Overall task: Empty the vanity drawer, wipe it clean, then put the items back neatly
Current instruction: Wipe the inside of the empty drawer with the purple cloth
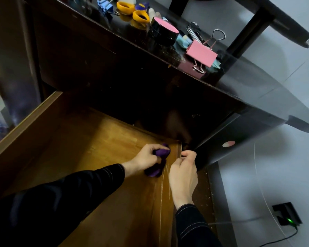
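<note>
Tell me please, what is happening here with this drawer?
A person is wiping the inside of an open wooden drawer. The left hand presses a purple cloth onto the drawer floor near its right wall, while the right hand grips that wall's top edge. No items show in the visible part of the drawer. Scissors, a black jar and a pink binder clip lie on the dark vanity top.

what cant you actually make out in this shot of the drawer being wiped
Head view only:
- Back of the drawer: lost in the shadow under the vanity top.
- Purple cloth: partly covered by the left hand.
- Right hand: fingers curl at the drawer's edge; what they grip is hidden.
- Scissors: blades cut off by the top edge.
</note>
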Motion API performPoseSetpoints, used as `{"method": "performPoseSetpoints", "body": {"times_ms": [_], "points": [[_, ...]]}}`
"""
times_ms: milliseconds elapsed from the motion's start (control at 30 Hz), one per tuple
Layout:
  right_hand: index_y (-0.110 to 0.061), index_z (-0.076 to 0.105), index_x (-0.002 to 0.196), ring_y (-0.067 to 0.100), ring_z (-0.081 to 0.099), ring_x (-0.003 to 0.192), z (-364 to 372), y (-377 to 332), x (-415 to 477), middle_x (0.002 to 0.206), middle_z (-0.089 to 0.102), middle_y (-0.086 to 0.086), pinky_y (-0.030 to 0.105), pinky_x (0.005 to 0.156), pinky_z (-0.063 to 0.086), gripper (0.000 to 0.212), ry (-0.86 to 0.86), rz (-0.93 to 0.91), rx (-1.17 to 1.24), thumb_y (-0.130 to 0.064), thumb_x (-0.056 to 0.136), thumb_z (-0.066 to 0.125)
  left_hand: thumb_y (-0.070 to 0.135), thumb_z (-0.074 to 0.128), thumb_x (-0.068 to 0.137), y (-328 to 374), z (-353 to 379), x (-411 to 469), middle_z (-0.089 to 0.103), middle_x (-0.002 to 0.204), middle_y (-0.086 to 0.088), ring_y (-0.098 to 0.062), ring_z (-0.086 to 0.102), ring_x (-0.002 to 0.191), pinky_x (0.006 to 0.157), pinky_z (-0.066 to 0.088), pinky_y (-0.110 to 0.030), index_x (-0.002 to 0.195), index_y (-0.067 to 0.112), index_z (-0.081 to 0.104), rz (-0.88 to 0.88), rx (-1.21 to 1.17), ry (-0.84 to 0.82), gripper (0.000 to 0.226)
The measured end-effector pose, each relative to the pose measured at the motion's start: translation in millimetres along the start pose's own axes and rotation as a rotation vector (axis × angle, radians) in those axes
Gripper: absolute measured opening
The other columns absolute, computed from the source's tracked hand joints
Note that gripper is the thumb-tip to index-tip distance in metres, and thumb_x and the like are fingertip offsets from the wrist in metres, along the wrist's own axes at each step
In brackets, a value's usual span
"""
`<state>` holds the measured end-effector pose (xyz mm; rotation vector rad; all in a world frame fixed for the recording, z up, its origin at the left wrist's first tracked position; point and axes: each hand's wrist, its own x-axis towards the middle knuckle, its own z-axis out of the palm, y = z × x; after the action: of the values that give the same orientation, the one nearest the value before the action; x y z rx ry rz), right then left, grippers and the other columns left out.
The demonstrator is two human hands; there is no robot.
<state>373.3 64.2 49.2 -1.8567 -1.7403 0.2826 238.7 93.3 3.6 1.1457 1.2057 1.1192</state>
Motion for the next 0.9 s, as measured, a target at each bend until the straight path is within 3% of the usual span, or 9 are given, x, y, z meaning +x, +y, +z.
{"method": "performPoseSetpoints", "body": {"times_ms": [67, 233, 333, 433, 500, 633, 700, 800, 900], "points": [[-0.029, 0.037, 0.110, 0.006, 0.055, 0.068, 0.1, -0.2, 0.0, 0.093, 0.062, -0.002, 0.022, 0.053, 0.037, 0.015, -0.005, 0.003, -0.005, -0.017, 0.103, 0.043, -0.020, 0.059, 0.075, -0.1, -2.2, 2.9, 0.072, 0.107, -0.008, -0.020, 0.067, 0.099, 0.088, 0.055, -0.027, 0.113, 0.012, 0.073, -0.015, -0.001, -0.003, 0.051], [-0.034, 0.033, 0.107, 0.004, 0.056, 0.067, 1.5, -0.2, 0.3, 0.089, 0.060, -0.007, 0.019, 0.052, 0.037, 0.019, 0.006, -0.003, -0.026, -0.019, 0.103, 0.043, -0.018, 0.058, 0.073, 15.8, 2.2, 5.6, 0.078, 0.097, 0.006, -0.004, 0.071, 0.088, 0.072, 0.053, -0.013, 0.101, 0.024, 0.078, 0.044, -0.147, 0.023, 0.054], [-0.033, 0.033, 0.108, 0.003, 0.055, 0.066, 2.2, 0.1, 0.3, 0.089, 0.059, -0.008, 0.018, 0.051, 0.034, 0.019, 0.003, 0.004, -0.029, -0.018, 0.103, 0.044, -0.018, 0.058, 0.076, 8.0, 3.3, 3.6, 0.075, 0.105, 0.004, -0.005, 0.070, 0.094, 0.077, 0.053, -0.015, 0.107, 0.018, 0.076, 0.051, -0.134, 0.025, 0.051], [-0.032, 0.034, 0.109, 0.003, 0.054, 0.065, 0.8, -0.5, 0.5, 0.088, 0.058, -0.009, 0.017, 0.051, 0.034, 0.019, -0.002, 0.010, -0.024, -0.018, 0.102, 0.045, -0.019, 0.058, 0.078, -2.3, -2.0, 2.7, 0.070, 0.116, -0.004, -0.016, 0.064, 0.108, 0.091, 0.052, -0.024, 0.114, 0.011, 0.073, -0.011, 0.039, -0.021, 0.049], [-0.033, 0.033, 0.108, 0.003, 0.054, 0.065, 0.1, -1.2, -0.7, 0.089, 0.058, -0.008, 0.018, 0.051, 0.034, 0.020, 0.001, 0.008, -0.023, -0.018, 0.102, 0.045, -0.020, 0.057, 0.078, -1.0, -7.6, 3.5, 0.069, 0.119, -0.006, -0.018, 0.062, 0.112, 0.092, 0.051, -0.025, 0.115, 0.008, 0.073, -0.048, 0.090, -0.047, 0.049], [-0.031, 0.034, 0.109, 0.002, 0.052, 0.063, 1.0, -2.1, -0.8, 0.090, 0.058, -0.008, 0.018, 0.050, 0.030, 0.018, 0.015, -0.007, -0.040, -0.017, 0.102, 0.044, -0.012, 0.063, 0.076, 24.5, -9.3, 10.9, 0.076, 0.082, -0.001, -0.016, 0.070, 0.076, 0.064, 0.056, -0.021, 0.085, 0.024, 0.079, -0.024, -0.054, 0.058, 0.040], [-0.029, 0.035, 0.110, 0.003, 0.053, 0.065, 1.3, -1.7, -0.6, 0.091, 0.059, -0.007, 0.019, 0.051, 0.035, 0.017, 0.008, -0.009, -0.041, -0.017, 0.102, 0.045, -0.014, 0.064, 0.076, 28.0, -3.1, 10.1, 0.074, 0.072, 0.006, -0.011, 0.069, 0.068, 0.058, 0.053, -0.017, 0.084, 0.018, 0.079, -0.011, -0.147, 0.090, 0.036], [-0.028, 0.036, 0.110, 0.003, 0.054, 0.067, 0.6, -0.6, -0.8, 0.092, 0.061, -0.006, 0.020, 0.053, 0.038, 0.016, 0.000, -0.014, -0.028, -0.018, 0.102, 0.045, -0.021, 0.059, 0.078, 9.7, 3.8, 0.7, 0.076, 0.095, 0.003, -0.010, 0.070, 0.089, 0.072, 0.053, -0.014, 0.107, 0.011, 0.075, 0.019, -0.109, 0.046, 0.046], [-0.030, 0.034, 0.110, 0.004, 0.054, 0.066, 0.1, -1.2, -1.7, 0.092, 0.061, -0.005, 0.020, 0.053, 0.038, 0.017, 0.004, -0.016, -0.029, -0.018, 0.102, 0.045, -0.022, 0.057, 0.077, -2.3, -1.2, -1.0, 0.073, 0.105, -0.005, -0.017, 0.067, 0.097, 0.074, 0.054, -0.013, 0.104, 0.014, 0.076, -0.025, -0.028, -0.001, 0.048]]}}
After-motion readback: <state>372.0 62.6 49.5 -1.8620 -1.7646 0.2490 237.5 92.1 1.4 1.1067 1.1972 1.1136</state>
